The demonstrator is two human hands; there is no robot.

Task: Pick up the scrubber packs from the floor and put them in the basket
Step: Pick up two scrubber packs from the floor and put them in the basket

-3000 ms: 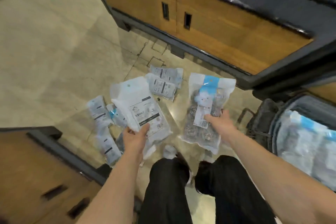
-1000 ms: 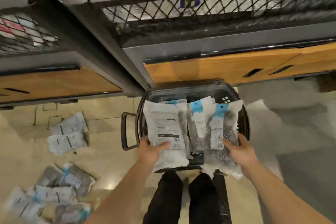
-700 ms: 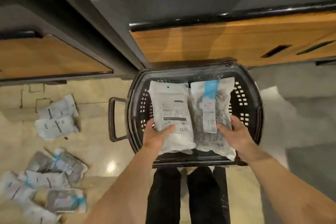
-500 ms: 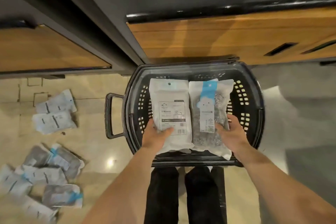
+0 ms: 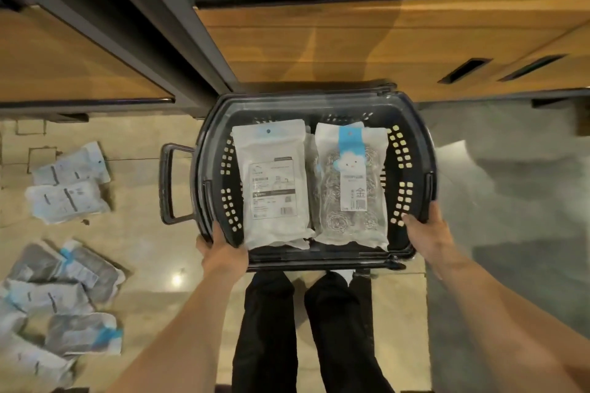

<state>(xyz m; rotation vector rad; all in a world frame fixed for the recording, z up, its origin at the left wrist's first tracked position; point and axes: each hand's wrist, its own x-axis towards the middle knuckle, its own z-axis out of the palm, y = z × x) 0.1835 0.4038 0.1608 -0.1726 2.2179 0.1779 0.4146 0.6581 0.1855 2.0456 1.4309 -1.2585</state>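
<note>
A black plastic basket (image 5: 426,150) stands on the floor in front of my feet. Two scrubber packs lie flat inside it, side by side: a white pack with a printed label (image 5: 274,185) on the left and a clear pack with a blue band and steel scrubbers (image 5: 351,188) on the right. My left hand (image 5: 220,247) grips the basket's near-left rim. My right hand (image 5: 424,233) grips the near-right rim. Neither hand touches a pack. Several more scrubber packs (image 5: 64,293) lie on the floor to the left.
Two white packs (image 5: 68,185) lie further back on the left floor. The basket's pull handle (image 5: 167,183) sticks out to the left. Wooden shelf bases (image 5: 367,41) with a dark metal frame stand right behind the basket. My legs (image 5: 303,329) are just below it.
Both hands have let go of the two packs, which now lie in the basket. The hands moved outward to the basket's near rim.
</note>
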